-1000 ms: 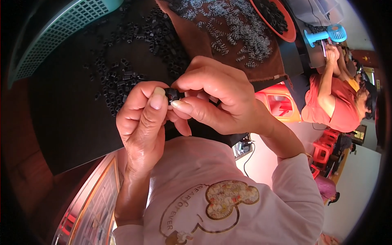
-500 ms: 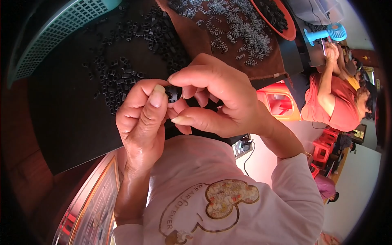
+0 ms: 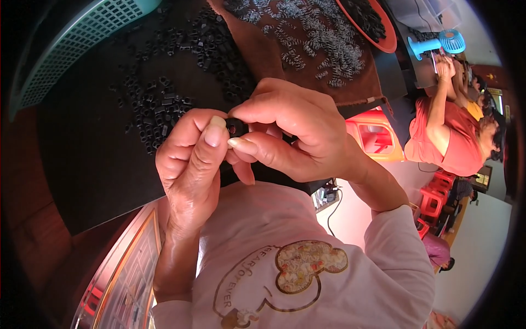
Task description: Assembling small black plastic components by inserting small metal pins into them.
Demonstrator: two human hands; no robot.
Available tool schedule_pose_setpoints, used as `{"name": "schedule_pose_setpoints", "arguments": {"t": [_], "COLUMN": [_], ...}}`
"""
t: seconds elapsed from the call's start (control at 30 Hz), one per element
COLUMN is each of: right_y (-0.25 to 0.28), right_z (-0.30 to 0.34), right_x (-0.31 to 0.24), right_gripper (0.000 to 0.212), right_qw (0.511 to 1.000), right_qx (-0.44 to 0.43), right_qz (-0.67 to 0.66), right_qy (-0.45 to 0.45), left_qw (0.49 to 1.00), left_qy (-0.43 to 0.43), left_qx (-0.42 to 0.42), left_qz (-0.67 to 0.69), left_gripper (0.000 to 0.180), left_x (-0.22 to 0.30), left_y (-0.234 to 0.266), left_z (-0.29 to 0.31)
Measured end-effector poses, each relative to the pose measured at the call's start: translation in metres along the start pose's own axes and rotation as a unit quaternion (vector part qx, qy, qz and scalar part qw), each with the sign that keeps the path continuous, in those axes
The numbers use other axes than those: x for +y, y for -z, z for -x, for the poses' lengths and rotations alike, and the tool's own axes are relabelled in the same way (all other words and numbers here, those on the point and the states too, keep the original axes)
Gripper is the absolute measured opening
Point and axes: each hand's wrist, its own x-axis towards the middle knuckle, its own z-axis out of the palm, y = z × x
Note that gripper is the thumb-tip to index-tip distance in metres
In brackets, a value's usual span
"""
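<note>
We hold one small black part (image 3: 237, 129) in front of our chest, just over the near edge of the dark surface (image 3: 93, 164). Our left hand (image 3: 190, 156) has its grip pressed on the part's left end, thumb against the bent fingers. Our right hand (image 3: 301, 134) pinches the other end, index fingertip above and thumb tip below; a small opening with a reddish tint shows in the part between the two hands.

Beyond our fingers, many similar black pieces (image 3: 159, 112) lie scattered on the surface. A brown cloth (image 3: 257, 49) covers its right portion, and loose metal springs (image 3: 339, 55) are spread over that. At the far right of the cloth we see an orange-red bowl (image 3: 390, 45) with dark pieces (image 3: 364, 19) inside. A teal perforated basket (image 3: 87, 45) stands at the far left, and a blue fan (image 3: 450, 41) is off to the right, near a person in a red top (image 3: 446, 140).
</note>
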Motion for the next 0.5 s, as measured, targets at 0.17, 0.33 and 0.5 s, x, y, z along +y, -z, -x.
{"name": "schedule_pose_setpoints", "arguments": {"t": [0.17,0.33,0.5], "right_y": [-0.0003,-0.0005,-0.0001], "right_z": [0.0011,0.0001,-0.0007], "right_x": [-0.0049,-0.0081,-0.0078], "right_gripper": [0.023,0.023,0.022], "right_qw": [1.0,1.0,1.0], "right_qx": [0.008,0.008,0.003], "right_qz": [-0.001,-0.01,0.002], "right_qy": [-0.016,-0.029,-0.018], "left_qw": [1.0,1.0,0.999], "left_qy": [-0.008,-0.023,-0.024], "left_qx": [0.002,-0.002,-0.018], "left_qz": [-0.014,-0.014,-0.019], "left_gripper": [0.027,0.026,0.027], "left_x": [-0.0025,-0.0044,-0.0048], "left_y": [-0.0008,-0.0007,0.0003], "left_z": [0.0001,-0.0014,-0.0017]}}
